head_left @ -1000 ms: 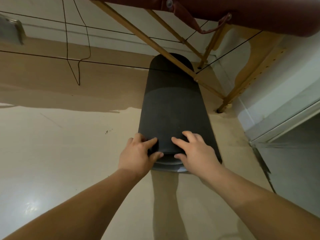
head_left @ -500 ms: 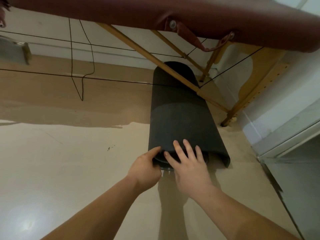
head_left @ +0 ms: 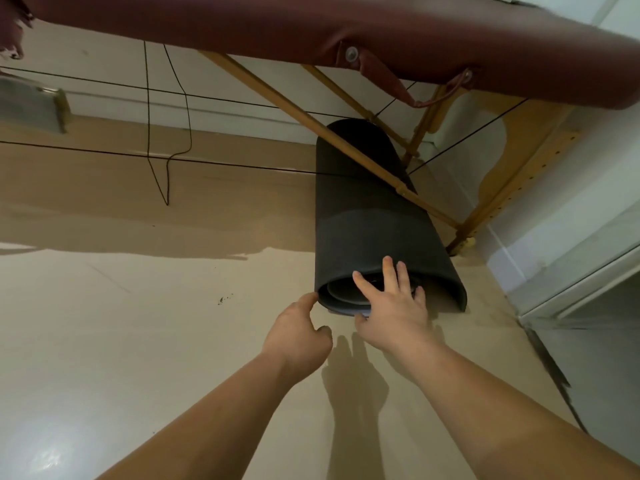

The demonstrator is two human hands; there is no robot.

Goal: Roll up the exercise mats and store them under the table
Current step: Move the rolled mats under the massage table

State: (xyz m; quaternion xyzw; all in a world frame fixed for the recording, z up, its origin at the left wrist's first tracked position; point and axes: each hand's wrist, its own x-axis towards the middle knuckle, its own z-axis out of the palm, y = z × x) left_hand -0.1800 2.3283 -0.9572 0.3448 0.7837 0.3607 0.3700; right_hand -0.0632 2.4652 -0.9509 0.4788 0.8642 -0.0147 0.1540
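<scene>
Pushing mat [head_left: 367, 230] end-on under table [head_left: 242, 19]. Lying rolled on floor [head_left: 138, 323], at 1 o'clock of frame centre, far end sitting in shadow under the tabletop toward 12, near end sticking out into the light toward 6.

Pressing right hand [head_left: 394, 306] flat against near end face, fingers straight and spread, gripping nothing. Parking left hand [head_left: 298, 330] at 8 o'clock of that face, fingers curled in, holding nothing, just one tip touching the rim.

Changing in the last second: moving both hands off the top of the roll, where they were clamping it, and round to its end. Half a second ago left was pinching the rim; now only brushing it. Meaning, probably: finishing the rolling on this one, stowing under way, shoving instead of holding.

Watching:
- Outer wrap gaping at 4 o'clock of the end face, no hand on it. Likely springing looser once released.
- Wooden brace [head_left: 346, 147] crossing over the roll toward 12; looking clear of it, but hard to be sure from this angle.
- Black cords [head_left: 149, 98] hanging at 10 o'clock, well apart from the mat.

Needing a further straight push toward 12 to get the near end under. Seeing only one mat here.
</scene>
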